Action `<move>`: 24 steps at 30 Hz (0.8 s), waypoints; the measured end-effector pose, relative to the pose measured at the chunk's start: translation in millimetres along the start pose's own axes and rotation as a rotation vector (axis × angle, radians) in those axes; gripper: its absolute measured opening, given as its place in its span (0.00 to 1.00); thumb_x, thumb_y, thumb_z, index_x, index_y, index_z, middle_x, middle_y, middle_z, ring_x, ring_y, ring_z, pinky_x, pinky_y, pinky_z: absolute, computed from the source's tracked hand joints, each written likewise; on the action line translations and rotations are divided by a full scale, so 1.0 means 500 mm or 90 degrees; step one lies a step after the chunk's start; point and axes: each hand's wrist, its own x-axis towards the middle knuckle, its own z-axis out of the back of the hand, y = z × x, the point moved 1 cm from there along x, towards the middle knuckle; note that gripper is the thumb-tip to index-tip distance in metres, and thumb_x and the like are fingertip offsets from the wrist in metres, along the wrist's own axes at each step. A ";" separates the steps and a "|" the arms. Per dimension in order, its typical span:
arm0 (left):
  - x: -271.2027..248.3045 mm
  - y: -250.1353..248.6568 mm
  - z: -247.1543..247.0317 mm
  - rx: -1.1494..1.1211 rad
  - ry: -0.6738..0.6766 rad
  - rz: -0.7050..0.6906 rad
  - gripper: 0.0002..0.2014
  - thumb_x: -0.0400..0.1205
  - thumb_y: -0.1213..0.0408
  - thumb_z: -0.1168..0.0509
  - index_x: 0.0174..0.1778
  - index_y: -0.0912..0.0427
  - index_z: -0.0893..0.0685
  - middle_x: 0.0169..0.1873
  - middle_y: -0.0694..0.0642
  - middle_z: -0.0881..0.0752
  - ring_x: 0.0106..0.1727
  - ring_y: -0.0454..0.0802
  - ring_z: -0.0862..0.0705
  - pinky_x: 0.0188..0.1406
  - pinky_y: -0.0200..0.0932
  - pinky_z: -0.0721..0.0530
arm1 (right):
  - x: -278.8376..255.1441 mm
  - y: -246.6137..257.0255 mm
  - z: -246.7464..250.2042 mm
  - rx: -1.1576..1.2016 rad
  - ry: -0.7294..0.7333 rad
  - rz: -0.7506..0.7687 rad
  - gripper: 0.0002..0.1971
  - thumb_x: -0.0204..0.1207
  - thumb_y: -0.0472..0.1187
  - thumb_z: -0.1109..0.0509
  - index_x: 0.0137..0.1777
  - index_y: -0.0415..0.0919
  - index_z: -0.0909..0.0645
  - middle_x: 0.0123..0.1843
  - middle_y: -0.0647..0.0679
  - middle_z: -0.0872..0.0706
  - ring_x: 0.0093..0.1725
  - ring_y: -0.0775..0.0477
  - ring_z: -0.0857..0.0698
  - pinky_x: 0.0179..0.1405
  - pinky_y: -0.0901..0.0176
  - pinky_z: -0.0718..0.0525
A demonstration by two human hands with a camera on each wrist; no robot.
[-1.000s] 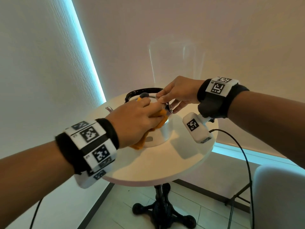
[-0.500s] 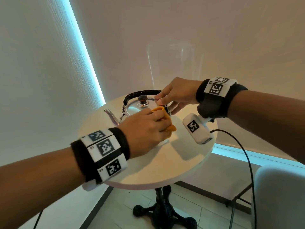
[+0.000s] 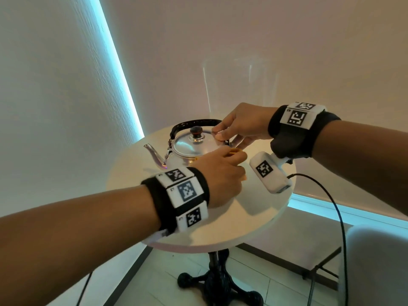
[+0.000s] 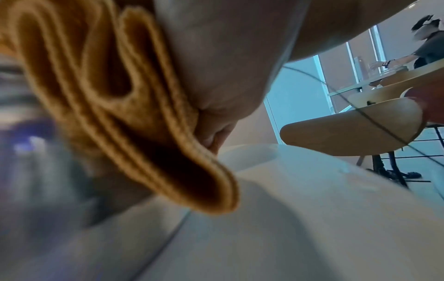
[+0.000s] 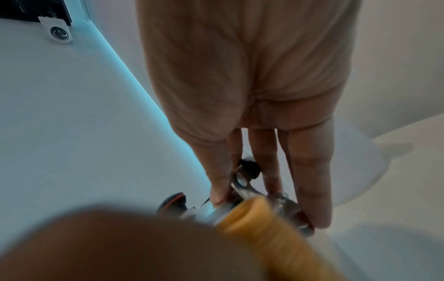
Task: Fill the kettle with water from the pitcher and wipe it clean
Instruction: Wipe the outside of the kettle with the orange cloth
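A shiny steel kettle [image 3: 187, 149] with a black handle and a dark lid knob [image 3: 196, 131] stands on the round white table [image 3: 254, 217], spout pointing left. My left hand [image 3: 231, 161] grips a folded orange cloth [image 3: 235, 151] and presses it against the kettle's near right side; the cloth [image 4: 115, 98] fills the left wrist view. My right hand [image 3: 220, 134] pinches the handle's right hinge [image 5: 242, 182] between thumb and fingers. A clear pitcher [image 3: 240, 85] stands behind the kettle at the table's back; whether it holds water I cannot tell.
Walls stand close to the left of the table and behind it. A pale chair [image 3: 375, 261] sits at the lower right. A black cable [image 3: 331, 206] hangs off my right wrist over the table's edge. Another person [image 4: 427, 43] sits at a far table.
My left hand has slid the cloth off the lid and down the kettle's near right side, so the lid and knob now show. My right hand has kept its hold at the handle.
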 end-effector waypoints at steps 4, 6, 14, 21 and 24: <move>0.047 -0.012 0.005 0.008 0.040 0.038 0.12 0.79 0.55 0.34 0.56 0.52 0.12 0.56 0.46 0.14 0.69 0.55 0.31 0.65 0.50 0.32 | -0.002 0.002 0.000 0.000 -0.002 -0.002 0.13 0.74 0.37 0.26 0.58 0.41 0.12 0.53 0.46 0.09 0.48 0.43 0.09 0.33 0.58 0.11; 0.009 -0.003 -0.012 -0.017 -0.072 0.006 0.13 0.82 0.59 0.41 0.51 0.51 0.11 0.50 0.46 0.12 0.62 0.55 0.24 0.59 0.49 0.26 | -0.001 0.000 0.000 -0.005 -0.003 -0.005 0.14 0.74 0.38 0.26 0.60 0.41 0.13 0.53 0.45 0.09 0.49 0.43 0.09 0.34 0.57 0.10; -0.184 0.075 -0.140 -0.154 -0.277 -0.027 0.08 0.79 0.68 0.34 0.53 0.55 0.18 0.57 0.63 0.18 0.53 0.63 0.18 0.44 0.54 0.13 | -0.002 0.001 0.000 0.001 -0.005 -0.013 0.13 0.73 0.37 0.25 0.58 0.42 0.12 0.59 0.42 0.11 0.53 0.39 0.10 0.45 0.49 0.09; -0.139 0.025 -0.104 -0.155 -0.280 0.024 0.06 0.79 0.65 0.37 0.48 0.56 0.15 0.53 0.59 0.15 0.49 0.59 0.18 0.41 0.53 0.16 | -0.001 0.002 -0.003 0.005 -0.008 -0.026 0.14 0.73 0.37 0.25 0.59 0.42 0.13 0.58 0.44 0.12 0.53 0.40 0.11 0.44 0.50 0.10; -0.082 0.003 -0.056 -0.160 -0.276 0.058 0.08 0.74 0.63 0.36 0.45 0.58 0.13 0.49 0.59 0.16 0.46 0.60 0.19 0.41 0.53 0.18 | 0.001 0.005 -0.004 0.000 -0.015 -0.033 0.15 0.74 0.37 0.26 0.61 0.43 0.13 0.57 0.45 0.12 0.53 0.40 0.11 0.42 0.51 0.10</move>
